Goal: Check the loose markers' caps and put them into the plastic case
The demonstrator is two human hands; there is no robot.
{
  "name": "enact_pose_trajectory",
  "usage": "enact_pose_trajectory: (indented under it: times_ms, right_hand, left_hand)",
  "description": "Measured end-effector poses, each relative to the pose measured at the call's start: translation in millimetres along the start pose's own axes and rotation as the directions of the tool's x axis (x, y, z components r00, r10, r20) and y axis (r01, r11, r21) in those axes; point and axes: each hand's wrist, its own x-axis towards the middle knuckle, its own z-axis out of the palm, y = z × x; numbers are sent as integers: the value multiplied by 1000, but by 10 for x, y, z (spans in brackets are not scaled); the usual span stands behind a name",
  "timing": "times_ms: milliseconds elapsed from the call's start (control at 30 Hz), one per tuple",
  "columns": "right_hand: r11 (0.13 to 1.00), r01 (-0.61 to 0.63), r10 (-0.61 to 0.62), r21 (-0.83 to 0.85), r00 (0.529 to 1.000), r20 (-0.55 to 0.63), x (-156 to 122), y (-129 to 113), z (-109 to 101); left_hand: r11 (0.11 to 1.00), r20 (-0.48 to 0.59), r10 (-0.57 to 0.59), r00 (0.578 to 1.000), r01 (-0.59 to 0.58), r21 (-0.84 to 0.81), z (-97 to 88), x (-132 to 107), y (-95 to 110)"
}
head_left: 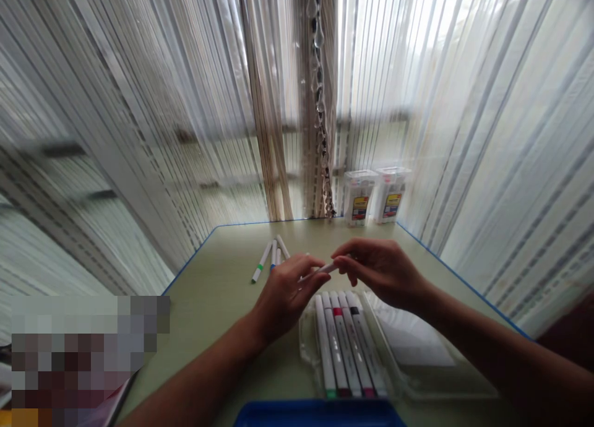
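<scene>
Both hands meet over a pale green table (218,291). My left hand (288,291) and my right hand (380,269) each pinch an end of one white marker (325,269), held level between them. Just below the hands lies an open clear plastic case (399,377) with several white markers (346,343) side by side in its left half. The case's right half lies flat and looks bare. A few loose markers (271,257), one with a green cap, lie on the table beyond my left hand.
Two clear marker boxes (375,195) stand at the table's far edge by the sheer striped curtains (139,136). A blue object (315,414) sits at the near edge. A blurred patch covers the lower left corner.
</scene>
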Motion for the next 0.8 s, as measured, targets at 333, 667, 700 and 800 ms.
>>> enact_pose_trajectory:
  times_ms: [333, 667, 700, 800]
  right_hand:
    - [957, -133, 164, 258, 981, -106, 77, 154, -151]
    - [980, -121, 138, 158, 985, -102, 77, 109, -122]
    - [981, -123, 138, 150, 986, -96, 73, 114, -117]
    - [981, -158, 167, 116, 983, -71, 58, 139, -101]
  left_hand:
    - [867, -136, -271, 953, 180, -464, 23, -4, -83]
    - [736, -150, -383, 911, 203, -646, -13, 36, -37]
    - [742, -154, -384, 910, 205, -639, -15, 35, -42]
    - [748, -177, -387, 905, 195, -635, -25, 36, -53]
